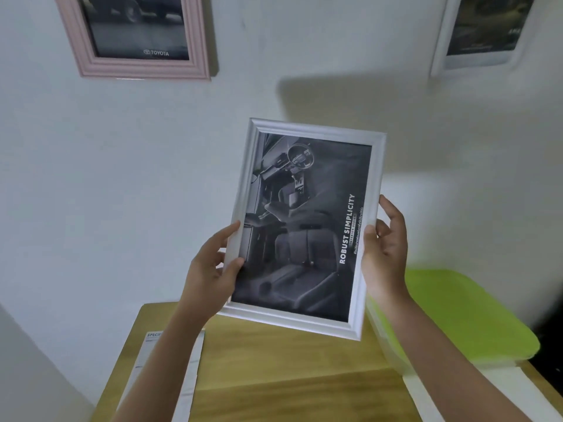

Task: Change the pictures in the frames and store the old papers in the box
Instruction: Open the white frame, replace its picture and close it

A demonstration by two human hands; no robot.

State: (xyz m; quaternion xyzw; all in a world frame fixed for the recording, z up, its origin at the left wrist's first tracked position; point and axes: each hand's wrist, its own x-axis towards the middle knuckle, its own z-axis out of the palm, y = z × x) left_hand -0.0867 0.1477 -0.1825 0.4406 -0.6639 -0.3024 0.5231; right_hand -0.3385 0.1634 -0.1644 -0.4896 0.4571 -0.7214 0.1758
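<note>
Left hand: my left hand grips the left edge of the white picture frame, thumb lying on the front moulding, fingers curled behind it.
Right hand: my right hand holds the right edge, thumb pressed on the front rail and fingers wrapped round the back.
White picture frame: I see it raised in the air between both hands, above the table and in front of the wall, tilted slightly clockwise, face toward me.
Picture inside: a dark grey print of a car interior, with "ROBUST SIMPLICITY" running up its right side.
Table: a wooden table lies below the frame.
Paper: a white printed sheet lies on the table's left part, partly under my left forearm; its heading starts "SPECIF".
Box: a clear plastic box with a lime green lid sits at the table's right, just beside my right forearm.
Wall, left: a pink frame hangs upper left, holding a dark print marked "TOYOTA".
Wall, right: another white frame hangs upper right with a dark print; I cannot make out its details.
</note>
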